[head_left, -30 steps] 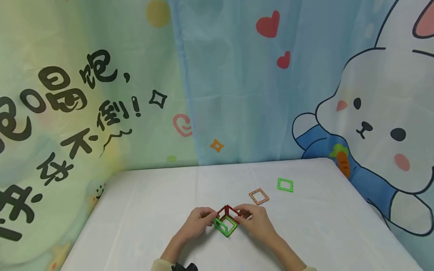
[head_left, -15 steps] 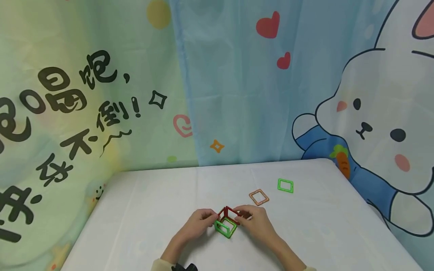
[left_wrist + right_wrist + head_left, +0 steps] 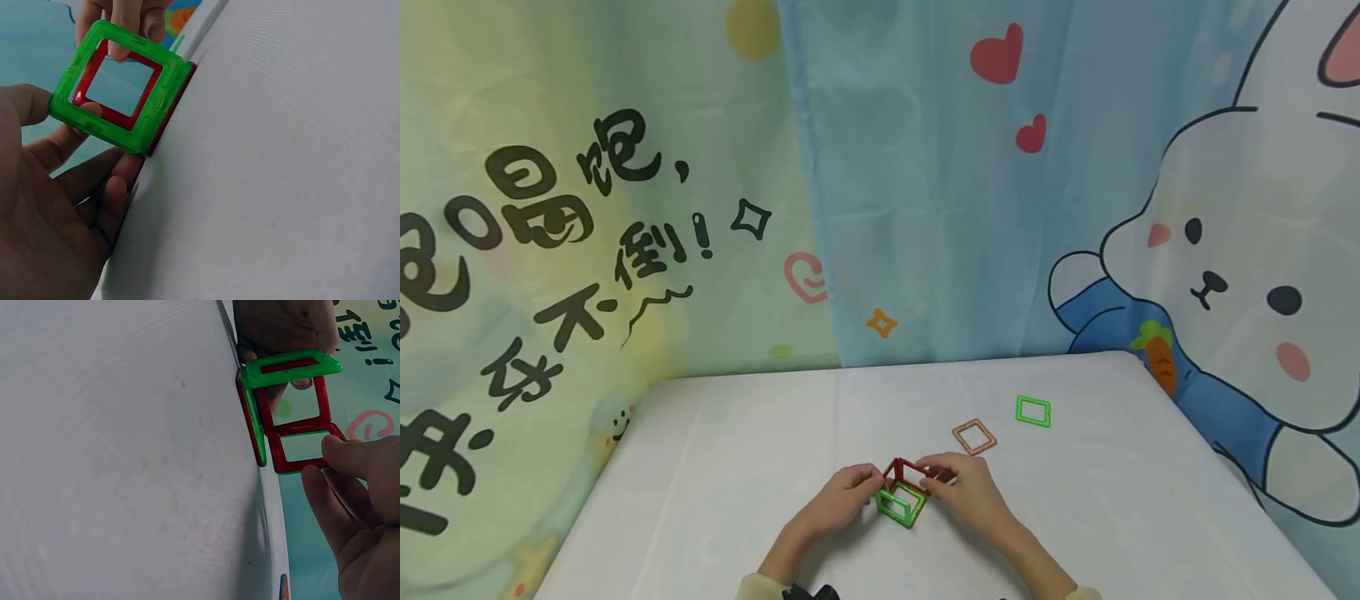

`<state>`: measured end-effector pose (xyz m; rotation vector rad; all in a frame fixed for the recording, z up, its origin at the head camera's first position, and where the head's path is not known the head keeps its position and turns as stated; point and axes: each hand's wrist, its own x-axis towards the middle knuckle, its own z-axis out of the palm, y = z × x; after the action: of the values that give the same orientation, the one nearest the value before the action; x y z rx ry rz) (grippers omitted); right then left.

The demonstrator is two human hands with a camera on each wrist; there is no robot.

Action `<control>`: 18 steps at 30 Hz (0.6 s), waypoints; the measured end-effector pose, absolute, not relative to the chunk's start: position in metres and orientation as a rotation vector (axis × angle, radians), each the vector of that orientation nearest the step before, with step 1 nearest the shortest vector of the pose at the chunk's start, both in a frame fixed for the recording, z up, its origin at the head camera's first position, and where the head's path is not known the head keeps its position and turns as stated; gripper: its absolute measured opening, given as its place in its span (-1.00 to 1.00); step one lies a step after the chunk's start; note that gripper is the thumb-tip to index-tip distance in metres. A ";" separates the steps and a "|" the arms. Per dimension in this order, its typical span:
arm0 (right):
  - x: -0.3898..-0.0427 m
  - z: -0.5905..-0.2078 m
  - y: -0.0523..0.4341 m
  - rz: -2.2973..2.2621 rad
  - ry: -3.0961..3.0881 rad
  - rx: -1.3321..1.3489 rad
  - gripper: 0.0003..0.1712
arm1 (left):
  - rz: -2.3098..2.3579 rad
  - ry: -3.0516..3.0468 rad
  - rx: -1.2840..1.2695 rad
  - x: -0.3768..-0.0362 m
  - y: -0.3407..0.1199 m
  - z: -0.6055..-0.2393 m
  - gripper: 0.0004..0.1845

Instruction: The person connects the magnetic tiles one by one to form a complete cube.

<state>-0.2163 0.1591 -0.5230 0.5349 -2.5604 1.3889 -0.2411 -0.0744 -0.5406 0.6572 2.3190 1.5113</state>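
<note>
Between the two hands stands an open box of square magnetic tiles on the table. Two upright red tiles (image 3: 294,429) meet at its back corner. A green tile (image 3: 100,129) stands at the front left, and another green tile (image 3: 919,511) lies flat as the base, with a red layer showing under its edge in the right wrist view. My left hand (image 3: 842,500) pinches the box's left corner, where the green and red tiles meet, between thumb and forefinger. My right hand (image 3: 968,490) pinches the right-hand red tile's outer edge between thumb and fingers.
On the white table (image 3: 730,467) behind the right hand lie a loose orange tile (image 3: 985,447) and, farther back, a loose green tile (image 3: 1033,423). A printed curtain (image 3: 925,208) hangs along the table's back edge.
The tile box has turned slightly between the hands, its front green tile facing a little more toward me. Both hands keep their grip and have hardly moved. The loose tiles stay put.
</note>
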 end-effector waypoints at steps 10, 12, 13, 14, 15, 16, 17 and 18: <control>-0.214 -0.522 0.158 1.381 -2.599 0.513 -0.72 | 1.535 2.295 0.675 -0.241 -0.077 -0.548 -0.69; -0.213 -0.522 0.158 1.375 -2.612 0.522 -0.71 | 1.555 2.274 0.668 -0.241 -0.077 -0.550 -0.70; -0.213 -0.522 0.159 1.372 -2.617 0.527 -0.71 | 1.566 2.265 0.660 -0.241 -0.077 -0.550 -0.70; -0.214 -0.522 0.159 1.373 -2.623 0.524 -0.71 | 1.576 2.258 0.655 -0.242 -0.077 -0.551 -0.70; -0.214 -0.521 0.160 1.374 -2.633 0.520 -0.71 | 1.584 2.251 0.653 -0.242 -0.077 -0.551 -0.70; -0.215 -0.521 0.160 1.380 -2.637 0.521 -0.70 | 1.584 2.250 0.650 -0.243 -0.077 -0.551 -0.69; -0.216 -0.520 0.161 1.383 -2.645 0.522 -0.70 | 1.583 2.247 0.651 -0.244 -0.077 -0.551 -0.67; -0.216 -0.520 0.162 1.388 -2.651 0.525 -0.70 | 1.581 2.244 0.650 -0.245 -0.077 -0.551 -0.66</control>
<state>-0.2165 0.1617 -0.5196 0.5250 -2.6508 1.3880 -0.2445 -0.0770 -0.5505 0.6496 2.2444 1.5806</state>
